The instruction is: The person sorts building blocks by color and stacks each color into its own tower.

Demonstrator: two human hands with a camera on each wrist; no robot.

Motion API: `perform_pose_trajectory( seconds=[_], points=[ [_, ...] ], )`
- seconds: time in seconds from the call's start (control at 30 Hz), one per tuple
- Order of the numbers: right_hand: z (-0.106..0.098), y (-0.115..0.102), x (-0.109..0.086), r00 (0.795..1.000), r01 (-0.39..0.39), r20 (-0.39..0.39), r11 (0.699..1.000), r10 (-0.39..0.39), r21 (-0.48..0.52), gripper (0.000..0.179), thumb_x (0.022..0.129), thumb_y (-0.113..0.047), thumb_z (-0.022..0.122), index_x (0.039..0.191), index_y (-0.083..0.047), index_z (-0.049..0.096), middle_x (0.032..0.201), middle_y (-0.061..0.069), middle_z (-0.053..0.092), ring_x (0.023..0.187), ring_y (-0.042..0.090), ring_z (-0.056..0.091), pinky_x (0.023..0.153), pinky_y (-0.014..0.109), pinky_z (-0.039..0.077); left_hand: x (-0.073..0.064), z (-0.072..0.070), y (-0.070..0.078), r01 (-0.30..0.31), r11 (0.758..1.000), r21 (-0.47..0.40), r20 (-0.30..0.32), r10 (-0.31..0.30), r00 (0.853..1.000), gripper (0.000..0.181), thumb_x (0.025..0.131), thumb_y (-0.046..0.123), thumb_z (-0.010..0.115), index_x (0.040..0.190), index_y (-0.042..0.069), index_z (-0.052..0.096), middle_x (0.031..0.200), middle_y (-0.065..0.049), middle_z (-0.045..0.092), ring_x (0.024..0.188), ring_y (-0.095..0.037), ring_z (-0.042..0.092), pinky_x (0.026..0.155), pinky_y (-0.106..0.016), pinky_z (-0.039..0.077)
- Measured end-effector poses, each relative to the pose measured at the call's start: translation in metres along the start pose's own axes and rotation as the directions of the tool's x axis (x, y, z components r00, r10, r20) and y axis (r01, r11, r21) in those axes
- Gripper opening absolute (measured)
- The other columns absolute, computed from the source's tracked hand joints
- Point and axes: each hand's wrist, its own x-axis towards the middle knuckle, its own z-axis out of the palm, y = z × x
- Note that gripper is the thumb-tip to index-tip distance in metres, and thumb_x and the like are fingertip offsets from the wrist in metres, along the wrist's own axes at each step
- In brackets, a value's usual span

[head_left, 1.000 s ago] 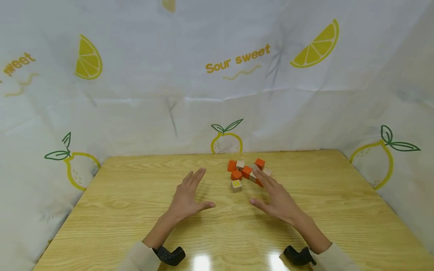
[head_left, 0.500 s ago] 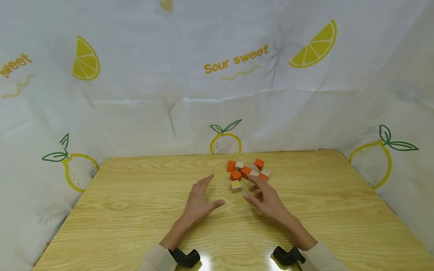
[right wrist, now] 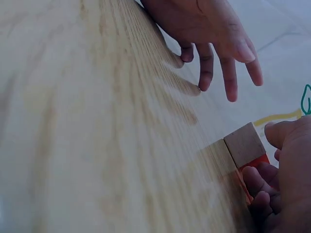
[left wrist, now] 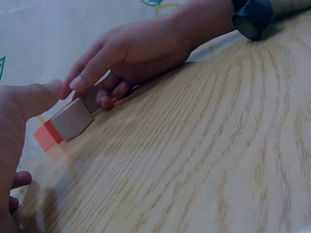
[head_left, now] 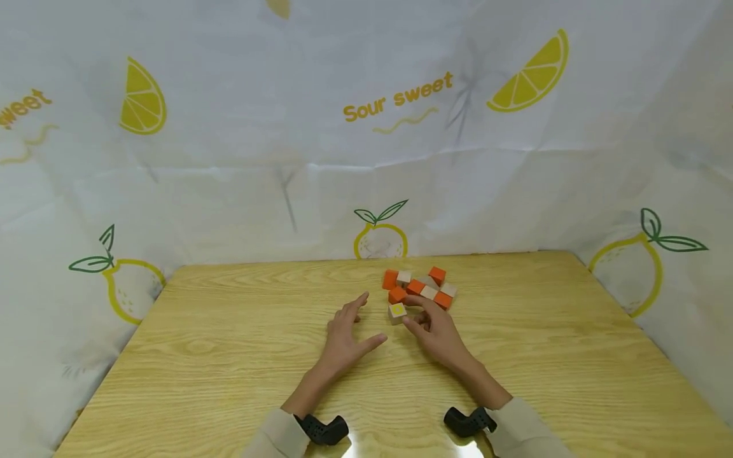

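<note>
A pale wooden cube (head_left: 397, 313) with a yellow mark on top sits at the near left of a group of orange and pale blocks. My right hand (head_left: 438, 334) is at its right side, thumb and index finger parted beside it. In the right wrist view the thumb is close to the cube (right wrist: 245, 144); whether it touches cannot be told. My left hand (head_left: 343, 343) hovers left of the cube, fingers spread and thumb pointing towards it, holding nothing. The left wrist view has the cube (left wrist: 72, 119) between both hands, with orange behind it.
Several orange blocks (head_left: 416, 287) and pale blocks lie close together behind the cube on the wood-grain table (head_left: 229, 356). A white curtain (head_left: 252, 210) with lemon prints stands along the back and sides. Both wrists carry black devices (head_left: 328, 430).
Both hands have moved inwards towards the pale cube, the right from the right and the left from the left. Right-hand fingers have bent nearer the cube. The blocks stay where they were.
</note>
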Motion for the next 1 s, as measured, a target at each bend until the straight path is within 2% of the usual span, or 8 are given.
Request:
perform_pose_trajectory(
  seconds=[0.13, 0.3, 0.4, 0.53, 0.73, 0.83, 1.0],
  points=[
    [0.0, 0.0, 0.0, 1.0, -0.016, -0.017, 0.999, 0.015, -0.052, 0.04, 0.091, -0.011, 0.066, 0.129, -0.002, 0.056, 0.118, 0.012, 0.061, 0.068, 0.011, 0.053, 0.057, 0.027, 0.044, 0.003, 0.008, 0.0, 0.012, 1.0, 0.023, -0.021, -0.012, 1.0, 0.081, 0.081, 0.038, 0.076, 0.148, 0.013, 0.037, 0.133, -0.008, 0.052, 0.098, -0.023, 0.05, 0.081, -0.043, 0.028],
    [-0.002, 0.0, 0.001, 1.0, -0.008, -0.008, 0.998, 0.008, -0.069, 0.042, 0.09, -0.006, 0.067, 0.13, -0.001, 0.055, 0.109, 0.014, 0.063, 0.069, 0.011, 0.053, 0.06, 0.027, 0.044, 0.008, 0.016, 0.002, 0.051, 0.998, 0.038, -0.056, -0.049, 0.997, 0.077, 0.08, 0.03, 0.079, 0.144, 0.01, 0.041, 0.124, -0.006, 0.058, 0.091, -0.02, 0.05, 0.079, -0.039, 0.026],
    [0.0, 0.0, 0.002, 1.0, -0.011, -0.002, 0.999, 0.011, -0.05, 0.041, 0.09, -0.004, 0.067, 0.129, -0.002, 0.056, 0.104, 0.012, 0.064, 0.068, 0.012, 0.054, 0.06, 0.027, 0.044, 0.008, 0.014, 0.003, 0.065, 0.997, 0.038, -0.054, -0.062, 0.997, 0.072, 0.08, 0.025, 0.079, 0.141, 0.008, 0.044, 0.117, -0.005, 0.063, 0.085, -0.02, 0.049, 0.077, -0.04, 0.026],
    [0.005, 0.001, 0.003, 1.0, -0.025, -0.014, 0.998, 0.025, -0.052, 0.039, 0.088, -0.004, 0.068, 0.126, -0.005, 0.061, 0.096, 0.006, 0.065, 0.066, 0.011, 0.054, 0.058, 0.026, 0.044, 0.011, 0.014, -0.002, 0.046, 0.997, 0.056, -0.025, -0.045, 0.999, 0.06, 0.082, 0.022, 0.078, 0.134, 0.007, 0.052, 0.111, -0.003, 0.067, 0.08, -0.017, 0.047, 0.075, -0.039, 0.025],
    [0.01, 0.004, 0.006, 1.0, 0.005, 0.026, 0.998, -0.003, -0.066, 0.039, 0.087, -0.006, 0.07, 0.126, -0.005, 0.062, 0.089, 0.002, 0.066, 0.058, 0.009, 0.048, 0.053, 0.025, 0.04, 0.016, 0.016, -0.004, 0.009, 0.997, 0.075, -0.013, -0.008, 1.0, 0.052, 0.081, 0.021, 0.078, 0.128, 0.009, 0.059, 0.108, -0.002, 0.069, 0.077, -0.017, 0.044, 0.072, -0.036, 0.024],
    [0.011, 0.004, 0.007, 0.998, 0.029, 0.053, 0.996, -0.025, -0.086, 0.039, 0.088, -0.008, 0.07, 0.126, -0.006, 0.062, 0.088, 0.001, 0.066, 0.056, 0.008, 0.046, 0.052, 0.024, 0.039, 0.017, 0.017, -0.002, 0.034, 0.994, 0.102, -0.027, -0.032, 0.999, 0.051, 0.079, 0.024, 0.08, 0.125, 0.012, 0.062, 0.106, 0.0, 0.069, 0.078, -0.016, 0.042, 0.072, -0.035, 0.025],
    [0.01, 0.003, 0.009, 0.997, 0.053, 0.067, 0.993, -0.045, -0.11, 0.037, 0.086, -0.009, 0.072, 0.123, -0.009, 0.065, 0.087, -0.001, 0.065, 0.054, 0.006, 0.042, 0.051, 0.023, 0.036, 0.018, 0.017, 0.001, 0.08, 0.989, 0.123, -0.039, -0.076, 0.996, 0.046, 0.077, 0.027, 0.082, 0.119, 0.017, 0.065, 0.105, -0.003, 0.061, 0.078, -0.015, 0.037, 0.07, -0.034, 0.026]
  ],
)
